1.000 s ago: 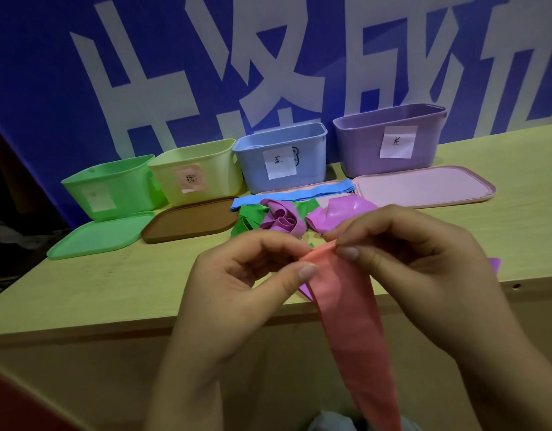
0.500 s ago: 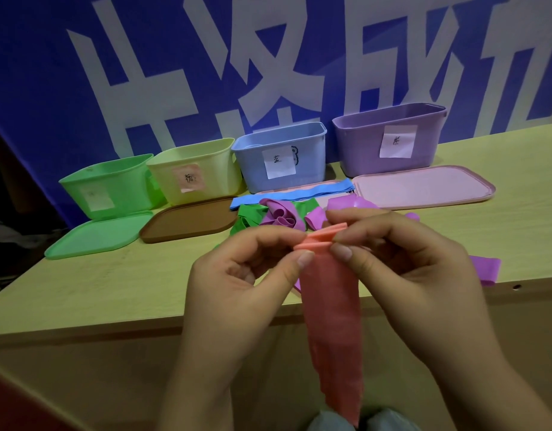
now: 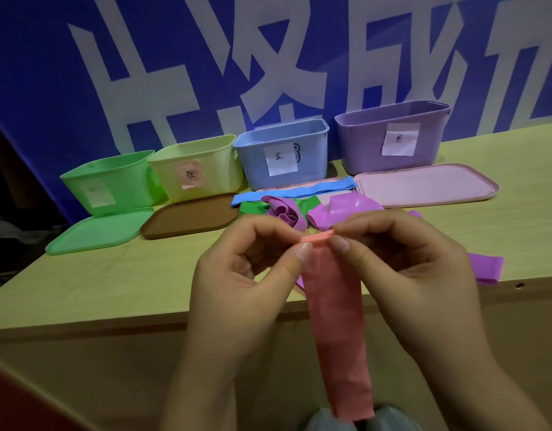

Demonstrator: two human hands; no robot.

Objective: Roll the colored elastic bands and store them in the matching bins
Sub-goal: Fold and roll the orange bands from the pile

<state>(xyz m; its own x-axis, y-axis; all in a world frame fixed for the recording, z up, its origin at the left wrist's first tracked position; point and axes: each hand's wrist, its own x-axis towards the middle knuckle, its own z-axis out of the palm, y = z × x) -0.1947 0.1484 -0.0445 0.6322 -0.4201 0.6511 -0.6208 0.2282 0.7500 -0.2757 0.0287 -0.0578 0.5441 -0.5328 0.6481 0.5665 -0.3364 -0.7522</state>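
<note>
Pink band (image 3: pixel 334 321) hangs limp, light, stretchy; left hand (image 3: pixel 237 275) and right hand (image 3: pixel 402 269) fingers (image 3: pixel 338 244) pinch its folded top edge, best hold for rolling

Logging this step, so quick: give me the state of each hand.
Left hand: closed, pinching the rolled top end of the long pink elastic band.
Right hand: closed, pinching the same rolled end.
</note>
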